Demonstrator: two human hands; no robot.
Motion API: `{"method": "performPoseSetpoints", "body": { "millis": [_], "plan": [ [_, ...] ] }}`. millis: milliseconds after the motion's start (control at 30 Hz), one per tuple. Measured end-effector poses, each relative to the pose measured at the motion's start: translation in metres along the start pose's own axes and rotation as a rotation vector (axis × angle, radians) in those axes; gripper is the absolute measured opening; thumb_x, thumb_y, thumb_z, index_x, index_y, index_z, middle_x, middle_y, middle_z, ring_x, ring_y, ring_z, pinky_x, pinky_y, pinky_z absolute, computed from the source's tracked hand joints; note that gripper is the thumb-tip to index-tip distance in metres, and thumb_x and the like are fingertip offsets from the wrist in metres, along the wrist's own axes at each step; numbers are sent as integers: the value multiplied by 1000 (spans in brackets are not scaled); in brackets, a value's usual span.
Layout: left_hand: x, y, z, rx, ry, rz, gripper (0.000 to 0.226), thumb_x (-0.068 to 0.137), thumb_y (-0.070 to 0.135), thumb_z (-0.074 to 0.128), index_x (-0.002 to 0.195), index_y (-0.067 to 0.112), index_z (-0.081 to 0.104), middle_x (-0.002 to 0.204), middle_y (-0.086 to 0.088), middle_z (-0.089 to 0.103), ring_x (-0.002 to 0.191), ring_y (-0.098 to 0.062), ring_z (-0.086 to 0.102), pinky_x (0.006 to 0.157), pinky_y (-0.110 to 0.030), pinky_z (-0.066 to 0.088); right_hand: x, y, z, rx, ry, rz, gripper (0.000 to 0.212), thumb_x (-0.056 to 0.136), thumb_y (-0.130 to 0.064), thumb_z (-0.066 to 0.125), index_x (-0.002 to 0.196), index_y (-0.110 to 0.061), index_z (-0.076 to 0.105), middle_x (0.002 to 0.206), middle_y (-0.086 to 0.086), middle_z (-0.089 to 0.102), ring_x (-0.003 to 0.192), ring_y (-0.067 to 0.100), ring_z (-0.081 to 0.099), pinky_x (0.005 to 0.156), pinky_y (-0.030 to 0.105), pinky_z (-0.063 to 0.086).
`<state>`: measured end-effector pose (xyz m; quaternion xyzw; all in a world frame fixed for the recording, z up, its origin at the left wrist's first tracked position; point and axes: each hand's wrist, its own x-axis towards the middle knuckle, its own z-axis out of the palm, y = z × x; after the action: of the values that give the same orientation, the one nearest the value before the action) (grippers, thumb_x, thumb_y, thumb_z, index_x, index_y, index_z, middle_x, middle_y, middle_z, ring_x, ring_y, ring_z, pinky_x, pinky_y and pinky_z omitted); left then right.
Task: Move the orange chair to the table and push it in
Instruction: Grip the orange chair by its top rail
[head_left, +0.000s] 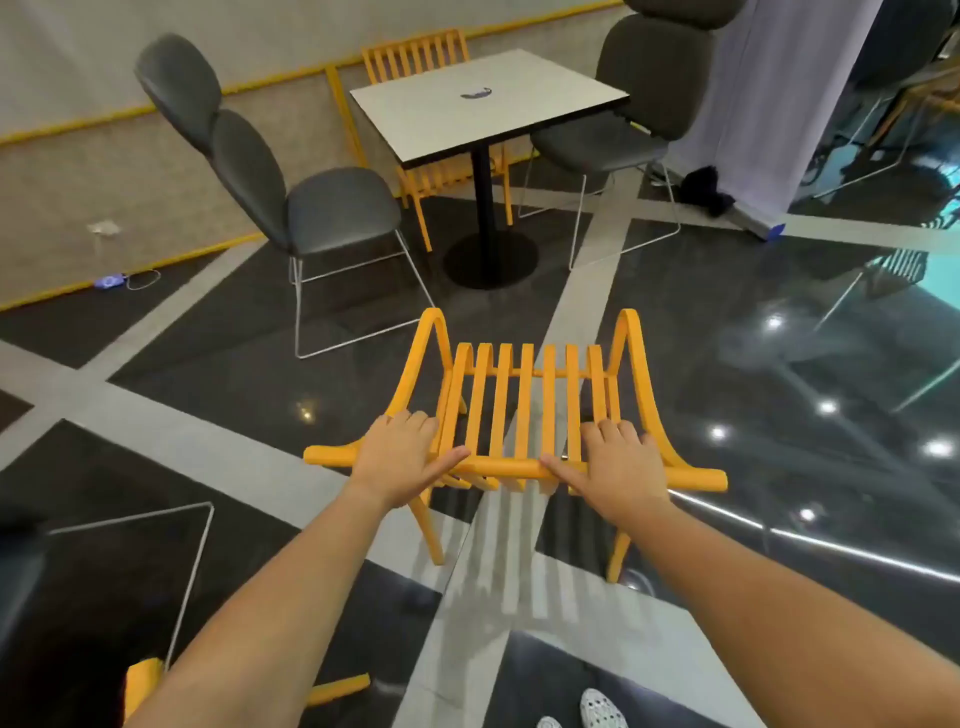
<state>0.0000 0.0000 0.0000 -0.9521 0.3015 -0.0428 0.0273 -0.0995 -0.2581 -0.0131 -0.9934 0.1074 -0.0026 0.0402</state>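
Both hands, left hand (400, 452) and right hand (618, 457), hold a closed grip on the top rail of the orange slatted wooden chair (519, 410), well short of the square white bench (488, 104). Risk: legs snagging the flanking grey padded chair (311, 202).

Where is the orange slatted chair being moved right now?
In the head view, the orange slatted chair stands low centre on the glossy floor, both hands gripping its backrest, short of the white square table.
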Motion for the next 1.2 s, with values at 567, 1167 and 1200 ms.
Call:
{"method": "performPoseSetpoints", "body": {
  "millis": [567, 1167, 1200],
  "plan": [
    [4, -4, 53, -96, 274, 35, 78, 88, 75, 17, 52, 14, 51, 46, 0, 49, 38, -16, 45, 36, -22, 33, 1, 16, 36, -7, 218, -80, 80, 79, -83, 14, 65, -19, 60, 61, -3, 57, 59, 14, 50, 55, 27, 30],
    [8, -3, 50, -113, 266, 38, 84, 86, 77, 14, 53, 13, 56, 47, -1, 53, 37, -17, 49, 38, -20, 34, 5, 17, 38, 4, 279, -67, 79, 77, -85, 20, 58, -18, 57, 55, -7, 41, 52, 10, 40, 48, 24, 30],
    [9, -3, 49, -115, 267, 36, 84, 86, 77, 13, 53, 13, 55, 47, -1, 53, 37, -17, 49, 38, -20, 34, 7, 18, 38, 6, 285, -70, 78, 77, -85, 21, 58, -18, 57, 55, -6, 42, 52, 10, 39, 48, 24, 29]
  ]
}}
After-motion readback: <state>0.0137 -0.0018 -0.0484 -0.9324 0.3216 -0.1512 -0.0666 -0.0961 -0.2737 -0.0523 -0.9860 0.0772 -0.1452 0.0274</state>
